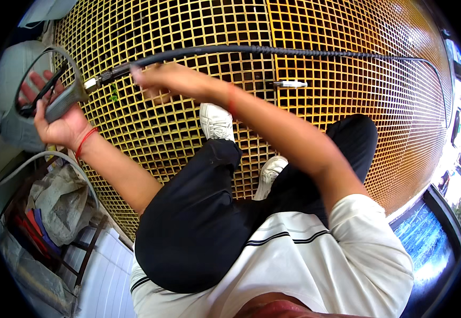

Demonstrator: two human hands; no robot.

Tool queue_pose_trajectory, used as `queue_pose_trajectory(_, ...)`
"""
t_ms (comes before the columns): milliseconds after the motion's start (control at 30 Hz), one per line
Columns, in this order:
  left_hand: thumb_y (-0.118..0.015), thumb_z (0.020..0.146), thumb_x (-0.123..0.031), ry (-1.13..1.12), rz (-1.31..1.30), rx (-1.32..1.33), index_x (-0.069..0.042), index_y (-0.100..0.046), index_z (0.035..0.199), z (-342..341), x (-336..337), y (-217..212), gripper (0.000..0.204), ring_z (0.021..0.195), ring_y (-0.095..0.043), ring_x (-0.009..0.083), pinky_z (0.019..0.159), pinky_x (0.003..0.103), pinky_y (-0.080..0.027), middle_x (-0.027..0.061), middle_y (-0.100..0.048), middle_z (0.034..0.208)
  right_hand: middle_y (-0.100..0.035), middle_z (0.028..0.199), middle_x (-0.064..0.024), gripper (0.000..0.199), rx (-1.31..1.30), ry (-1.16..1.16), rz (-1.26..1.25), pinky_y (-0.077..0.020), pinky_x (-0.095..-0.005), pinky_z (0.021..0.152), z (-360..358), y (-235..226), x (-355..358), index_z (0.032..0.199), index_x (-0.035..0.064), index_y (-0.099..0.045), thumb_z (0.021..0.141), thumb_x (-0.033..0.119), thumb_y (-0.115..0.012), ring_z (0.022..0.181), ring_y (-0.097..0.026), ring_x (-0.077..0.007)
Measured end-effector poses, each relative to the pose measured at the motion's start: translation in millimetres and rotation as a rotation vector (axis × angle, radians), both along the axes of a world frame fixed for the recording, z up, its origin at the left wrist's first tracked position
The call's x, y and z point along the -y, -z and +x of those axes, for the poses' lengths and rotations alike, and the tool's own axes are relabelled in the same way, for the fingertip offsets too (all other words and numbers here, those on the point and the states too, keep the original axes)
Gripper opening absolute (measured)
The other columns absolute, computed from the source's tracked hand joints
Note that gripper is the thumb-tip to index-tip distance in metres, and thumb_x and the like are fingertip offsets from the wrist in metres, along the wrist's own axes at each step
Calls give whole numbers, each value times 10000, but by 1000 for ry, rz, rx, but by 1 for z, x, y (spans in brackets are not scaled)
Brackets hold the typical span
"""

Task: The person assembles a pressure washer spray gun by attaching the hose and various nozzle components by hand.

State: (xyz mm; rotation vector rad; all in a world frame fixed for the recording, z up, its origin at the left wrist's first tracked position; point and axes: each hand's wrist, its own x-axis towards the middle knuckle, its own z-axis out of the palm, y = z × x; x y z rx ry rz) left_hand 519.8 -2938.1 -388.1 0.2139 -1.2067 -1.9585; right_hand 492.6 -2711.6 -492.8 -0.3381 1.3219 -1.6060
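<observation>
My left hand (67, 119) cradles the grey handle of a spray gun (67, 102). Its thumb lies along the handle, while the fingers reach behind the looped guard and black trigger. A shiny metal fitting (90, 83) joins the gun to a thick black hose (209, 49), which bows across the floor to the right. Just below the hose, close to its coupling, is my right hand (164, 80), smeared by motion. Its fingers look partly curled, and whether they touch the hose is unclear. A small silver-and-white rod-like piece (291, 84) lies on the grating, right of that hand.
Yellow floor grating (326, 32) spreads beneath my white shoes (217, 121). Along the left are a grey rounded container (26, 63), a pale curved pipe (34, 155) and a dark metal rack (84, 254) with a crumpled grey cloth (60, 201). A blue shiny surface (426, 249) stands at lower right.
</observation>
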Motion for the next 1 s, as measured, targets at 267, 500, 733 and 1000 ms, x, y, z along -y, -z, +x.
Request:
queue_pose_trajectory(267, -688, 956, -224, 97, 452, 149, -35, -639, 1239, 30, 64, 126, 344, 1171, -658, 317, 952, 516, -534, 167, -699, 1196, -616, 1163, -183, 479, -1147, -362, 1028, -556, -492, 890, 30, 110, -286, 1181, 43, -607, 782, 207, -815, 1116, -619, -378)
queue_pose_trajectory(500, -597, 1045, -283, 116, 532, 201, -109, -561, 1300, 47, 101, 197, 311, 1271, -608, 300, 1028, 480, -505, 169, -624, 1368, -676, 1046, -145, 260, -978, -606, 1079, -580, -467, 840, 13, 123, -306, 1034, 47, -664, 835, 176, -770, 956, -691, -382)
queue_pose_trajectory(733, -623, 1014, -344, -8, 633, 194, -86, -699, 1118, 9, 61, 153, 289, 874, -698, 222, 764, 353, -521, 73, -759, 993, -679, 796, -45, 181, -324, -244, 625, -515, -262, 621, -30, -34, -209, 1097, 20, -653, 924, 52, -697, 671, -626, -99)
queue_pose_trajectory(1000, -623, 1017, -234, 145, 720, 159, 8, -668, 1067, -27, 44, 153, 251, 902, -722, 284, 861, 411, -594, 171, -740, 998, -672, 841, 4, 278, -407, -247, 217, -517, -234, 645, -70, -109, -43, 1219, 79, -678, 980, 218, -704, 736, -615, -63)
